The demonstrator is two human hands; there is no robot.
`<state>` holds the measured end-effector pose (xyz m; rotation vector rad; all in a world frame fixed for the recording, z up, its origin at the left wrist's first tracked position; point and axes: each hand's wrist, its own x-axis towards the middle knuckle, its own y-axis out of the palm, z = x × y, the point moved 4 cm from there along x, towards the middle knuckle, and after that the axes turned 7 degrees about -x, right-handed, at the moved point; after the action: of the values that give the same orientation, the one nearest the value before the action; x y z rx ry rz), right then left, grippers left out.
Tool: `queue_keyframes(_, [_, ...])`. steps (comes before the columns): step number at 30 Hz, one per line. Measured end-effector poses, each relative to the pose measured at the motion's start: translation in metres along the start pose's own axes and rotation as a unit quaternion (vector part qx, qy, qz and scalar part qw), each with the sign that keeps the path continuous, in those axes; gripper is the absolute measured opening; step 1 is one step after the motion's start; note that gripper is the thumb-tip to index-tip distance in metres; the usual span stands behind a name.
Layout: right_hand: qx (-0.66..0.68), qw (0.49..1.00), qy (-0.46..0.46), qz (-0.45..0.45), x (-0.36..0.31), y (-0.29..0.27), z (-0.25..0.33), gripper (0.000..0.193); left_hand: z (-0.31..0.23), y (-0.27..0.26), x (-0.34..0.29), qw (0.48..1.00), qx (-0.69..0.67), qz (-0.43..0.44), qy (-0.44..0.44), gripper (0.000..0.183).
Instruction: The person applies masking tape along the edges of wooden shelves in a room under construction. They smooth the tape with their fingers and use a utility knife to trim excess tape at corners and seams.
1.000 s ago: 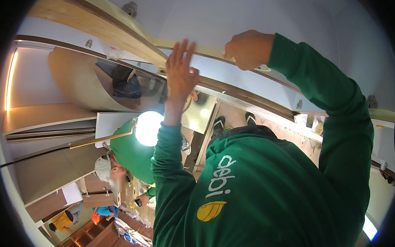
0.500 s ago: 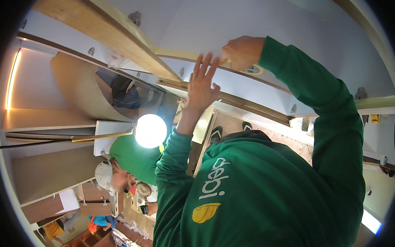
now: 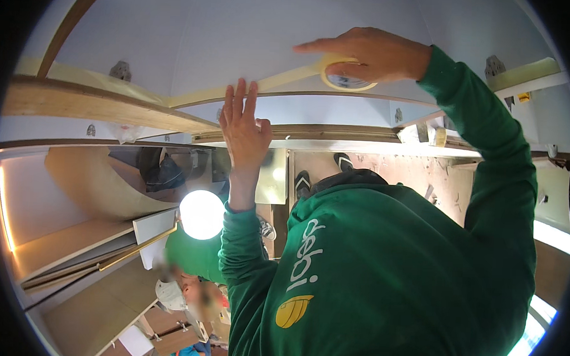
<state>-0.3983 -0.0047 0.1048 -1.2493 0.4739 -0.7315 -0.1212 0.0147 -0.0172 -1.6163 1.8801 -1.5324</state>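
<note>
My right hand [image 3: 371, 54] holds a roll of beige masking tape [image 3: 342, 74] against a white panel [image 3: 240, 32], forefinger stretched out to the left. A strip of tape [image 3: 282, 79] runs from the roll down-left along the panel's edge. My left hand [image 3: 243, 127] lies flat with its fingers straight, the fingertips pressing on the strip. Both arms are in green sleeves, and the green sweater's front [image 3: 382, 269] fills the lower right.
A wooden rail [image 3: 93, 105] runs below the white panel on the left. A second tape roll [image 3: 438, 136] sits on a ledge at right. A bright round lamp [image 3: 202, 214] glares at centre-left. Another person in a green cap [image 3: 191, 262] is at lower left.
The view has tilted. The tape roll and a stretched strip now show under my right hand. My left hand has shifted left and rests flat on the strip.
</note>
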Motion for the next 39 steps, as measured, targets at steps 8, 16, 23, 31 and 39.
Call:
queue_keyframes(8, [-0.226,0.963,0.012,0.146,-0.02,0.017,0.021,0.046,-0.002,0.001,0.002,1.0,-0.008,0.015,-0.008,0.083])
queue_keyframes(16, [-0.227,0.962,0.021,0.148,-0.001,0.03,0.028,0.046,-0.001,0.005,0.005,0.999,-0.036,-0.007,-0.004,0.084])
queue_keyframes(23, [-0.226,0.965,0.033,0.13,-0.001,0.034,0.027,0.041,-0.002,0.007,0.006,0.999,-0.046,-0.016,0.0,0.081])
queue_keyframes(31, [-0.191,0.975,0.022,0.108,-0.008,0.031,0.025,0.045,-0.002,0.008,0.006,0.999,-0.045,-0.011,-0.006,0.081])
queue_keyframes(39, [-0.213,0.974,0.012,0.079,-0.021,0.035,0.03,0.046,-0.006,0.005,0.006,0.999,-0.037,-0.005,-0.002,0.08])
